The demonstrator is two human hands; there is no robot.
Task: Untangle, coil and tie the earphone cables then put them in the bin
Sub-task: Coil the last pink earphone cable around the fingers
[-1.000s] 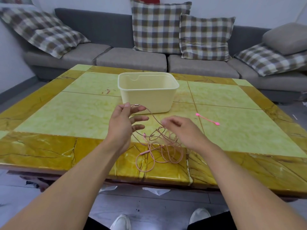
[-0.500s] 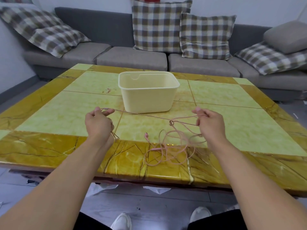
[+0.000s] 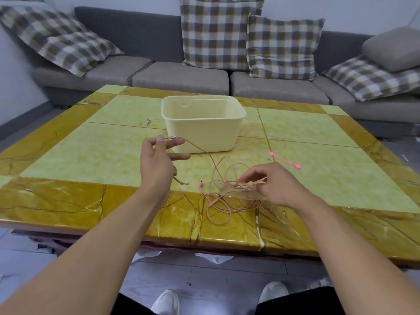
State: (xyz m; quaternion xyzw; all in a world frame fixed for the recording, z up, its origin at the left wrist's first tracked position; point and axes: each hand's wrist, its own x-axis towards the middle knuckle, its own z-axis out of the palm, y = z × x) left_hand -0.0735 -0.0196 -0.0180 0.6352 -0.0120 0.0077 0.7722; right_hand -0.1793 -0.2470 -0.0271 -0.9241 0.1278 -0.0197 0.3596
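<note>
A pink earphone cable [image 3: 223, 196] lies in a loose tangle near the table's front edge. My left hand [image 3: 156, 164] is raised in front of the bin and pinches the cable's plug end between thumb and fingers; the cable runs from there down to the tangle. My right hand [image 3: 270, 183] pinches strands at the right side of the tangle. The cream plastic bin [image 3: 202, 126] stands open and empty in the middle of the table. A pink tie [image 3: 285, 160] lies on the table beyond my right hand.
The yellow-green marble table [image 3: 91, 155] has a sharp front edge just under my forearms. A grey sofa [image 3: 181, 76] with checked cushions stands behind the table. My white shoes [image 3: 167, 302] show on the floor below.
My hands, spread wide with the cable stretched between them, have come back together. The right hand dropped onto the tangle; the left moved right, still holding the plug end.
</note>
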